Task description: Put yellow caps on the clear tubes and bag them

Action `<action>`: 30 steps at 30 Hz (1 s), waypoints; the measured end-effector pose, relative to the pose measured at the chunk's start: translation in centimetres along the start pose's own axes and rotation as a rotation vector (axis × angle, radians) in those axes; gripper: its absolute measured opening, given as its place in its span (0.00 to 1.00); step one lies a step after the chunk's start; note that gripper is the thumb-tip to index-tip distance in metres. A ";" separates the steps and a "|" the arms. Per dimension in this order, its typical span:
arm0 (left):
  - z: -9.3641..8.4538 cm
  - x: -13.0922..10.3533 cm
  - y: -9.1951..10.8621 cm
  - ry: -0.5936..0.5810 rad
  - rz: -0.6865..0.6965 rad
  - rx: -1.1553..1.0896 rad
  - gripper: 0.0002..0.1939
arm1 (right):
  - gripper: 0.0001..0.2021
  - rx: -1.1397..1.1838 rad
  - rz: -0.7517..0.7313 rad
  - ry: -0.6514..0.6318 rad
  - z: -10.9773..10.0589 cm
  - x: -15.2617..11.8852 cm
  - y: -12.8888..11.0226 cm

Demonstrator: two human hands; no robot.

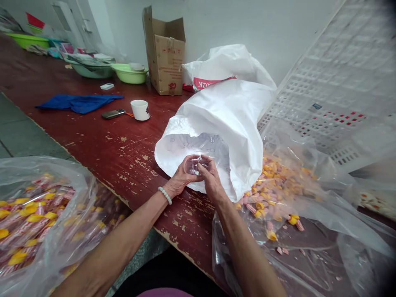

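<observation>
At the mouth of a large white sack (213, 107), my two hands meet. Curled fingers of my left hand (184, 173), which has a pale bead bracelet at the wrist, hold some clear plastic tubes (192, 166). My right hand (210, 175) is closed on the same clear tubes from the other side, thumb bent inward; how many tubes there are I cannot tell. Behind my fingers, inside the sack, lie many more clear tubes (213, 144) with their round ends toward me.
Yellow-capped tubes (27, 210) fill a plastic bag at lower left. Right of the sack, small yellow-and-pink pieces (278, 177) lie on plastic sheeting below a white crate (334, 82). A white cup (140, 110), phone (113, 114), blue cloth (80, 103) and cardboard box (168, 62) stand beyond.
</observation>
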State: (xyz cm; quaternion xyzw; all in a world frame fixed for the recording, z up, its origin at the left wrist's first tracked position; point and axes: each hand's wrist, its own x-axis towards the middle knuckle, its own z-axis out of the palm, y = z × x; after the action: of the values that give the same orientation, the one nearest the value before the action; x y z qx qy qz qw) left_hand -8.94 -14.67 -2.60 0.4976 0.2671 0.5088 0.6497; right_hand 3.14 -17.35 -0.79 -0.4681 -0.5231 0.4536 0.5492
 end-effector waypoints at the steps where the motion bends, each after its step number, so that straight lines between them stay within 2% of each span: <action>1: 0.5 -0.1 -0.3 0.003 0.029 0.028 0.36 | 0.24 0.004 -0.010 -0.006 0.1 -0.6 0.2; 4: 1.4 -0.5 -1.2 -0.018 0.056 0.106 0.39 | 0.32 -0.089 0.011 -0.012 -0.2 -2.0 0.8; 7: 1.7 -0.8 -1.9 -0.037 0.067 0.207 0.36 | 0.42 -0.102 0.073 -0.048 -0.9 -3.0 0.9; 11: 1.9 -1.2 -2.3 0.052 0.092 0.412 0.30 | 0.48 -0.148 0.074 -0.160 -1.4 -4.1 0.6; 13: 1.9 -1.4 -2.3 0.051 0.096 0.480 0.32 | 0.48 -0.229 0.079 -0.154 -1.5 -4.6 0.6; 18: 1.9 -2.1 -2.7 0.005 0.074 0.488 0.39 | 0.52 -0.529 0.205 -0.058 -1.9 -5.9 0.3; 23: 2.5 -2.7 -2.9 0.014 0.101 0.563 0.34 | 0.48 -0.637 0.197 -0.064 -2.1 -6.7 -0.2; 26: 3.0 -3.2 -2.6 0.010 0.109 0.573 0.32 | 0.44 -0.665 0.206 -0.072 -2.1 -7.7 -1.4; 28: 3.2 -3.5 -2.4 0.000 0.111 0.567 0.33 | 0.38 -0.668 0.135 -0.019 -3.1 -9.0 -2.4; 30: 3.4 -3.8 -2.1 -0.003 0.122 0.584 0.34 | 0.25 -0.681 0.021 0.085 -5.4 -11.0 -3.3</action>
State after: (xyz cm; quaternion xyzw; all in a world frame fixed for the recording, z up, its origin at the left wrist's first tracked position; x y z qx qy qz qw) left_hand -6.47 -19.47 -3.92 0.6795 0.3707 0.4478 0.4475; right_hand 8.14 -28.90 0.74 -0.6483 -0.6163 0.2388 0.3779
